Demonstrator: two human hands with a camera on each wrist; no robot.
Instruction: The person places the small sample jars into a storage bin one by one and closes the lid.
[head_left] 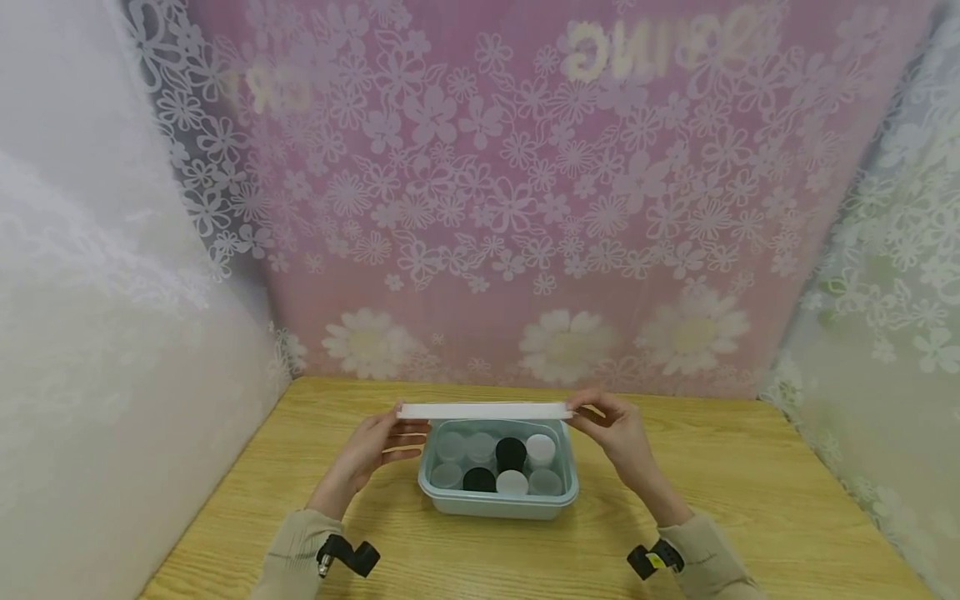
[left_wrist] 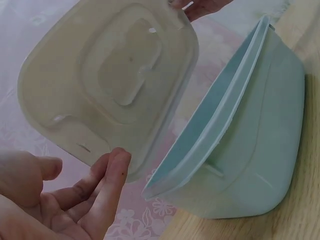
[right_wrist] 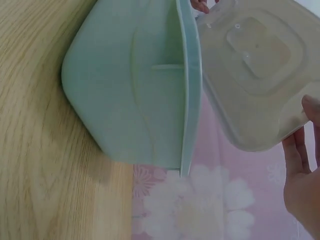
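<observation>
A white plastic lid (head_left: 483, 411) is held raised and tilted above the back of a pale blue-green plastic tub (head_left: 495, 505). My left hand (head_left: 375, 446) holds the lid's left end, its lower fingers stretched out beside the tub. At the other end, my right hand (head_left: 618, 433) pinches the lid's corner between thumb and fingers. In the left wrist view, the lid (left_wrist: 65, 75) shows a moulded face and stands apart from the tub's rim. Several round-topped containers sit inside the tub, among them a black one (head_left: 511, 453), a white one (head_left: 512, 482) and a translucent one (head_left: 447, 476).
The tub stands on a wood-grain table (head_left: 390, 550). Behind it hangs a pink flowered curtain (head_left: 480, 250), with a pale sheet (head_left: 112, 333) at the left and a white-flowered one (head_left: 885, 400) at the right.
</observation>
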